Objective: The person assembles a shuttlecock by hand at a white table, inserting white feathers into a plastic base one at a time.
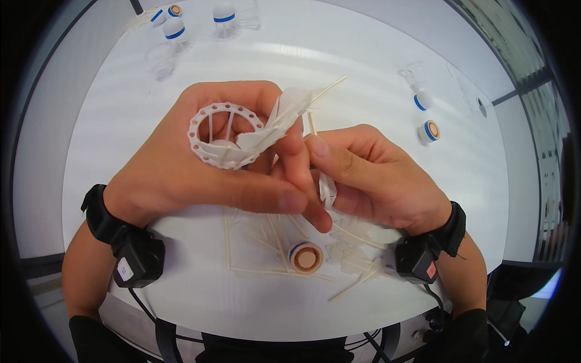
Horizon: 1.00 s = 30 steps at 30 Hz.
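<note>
My left hand (206, 184) is closed around a white ring-shaped frame (195, 134) with holes round its rim and thin struts inside. Thin white paper-like pieces (273, 133) lie along the frame's right side, and a pale stick (330, 88) pokes out past their tip. Close beside it, my right hand (375, 172) pinches a short pale stick (312, 123) between thumb and fingers. Another crumpled white piece (327, 190) shows below the right thumb, between the two hands; which hand holds it is unclear.
Pale thin sticks (278, 242) and translucent scraps (351, 251) lie on the white table (242, 302) below my hands, around a small round tan-topped piece (305, 258). White, blue-banded caps (224, 13) stand far left; another cap (423, 101) and a tan-ended piece (430, 130) lie at right.
</note>
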Available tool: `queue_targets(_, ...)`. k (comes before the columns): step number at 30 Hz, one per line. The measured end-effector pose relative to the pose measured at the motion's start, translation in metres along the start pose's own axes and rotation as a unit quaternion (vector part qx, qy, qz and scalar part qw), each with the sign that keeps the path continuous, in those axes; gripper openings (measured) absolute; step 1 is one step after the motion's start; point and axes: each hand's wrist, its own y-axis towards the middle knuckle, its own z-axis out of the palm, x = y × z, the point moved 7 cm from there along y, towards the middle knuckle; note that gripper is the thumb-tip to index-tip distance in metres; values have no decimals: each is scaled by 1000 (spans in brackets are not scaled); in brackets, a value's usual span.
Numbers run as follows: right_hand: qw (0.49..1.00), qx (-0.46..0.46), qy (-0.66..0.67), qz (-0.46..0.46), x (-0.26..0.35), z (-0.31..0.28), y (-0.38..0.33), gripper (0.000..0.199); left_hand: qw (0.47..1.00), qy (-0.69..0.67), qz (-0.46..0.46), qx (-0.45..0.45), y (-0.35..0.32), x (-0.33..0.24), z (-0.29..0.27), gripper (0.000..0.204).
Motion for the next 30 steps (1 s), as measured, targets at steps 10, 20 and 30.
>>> queue_targets(10, 1000, -2, -9, -13, 2, 1, 0, 47, 999, -29, 14, 6, 1, -1, 1, 45)
queue_targets(20, 1000, -5, -19, -3, 2, 0, -1, 45, 999, -40, 5, 14, 1, -2, 5, 46)
queue_targets(30, 1000, 1, 2, -12, 2, 1, -1, 43, 999, -25, 8, 24, 1, -3, 4, 46)
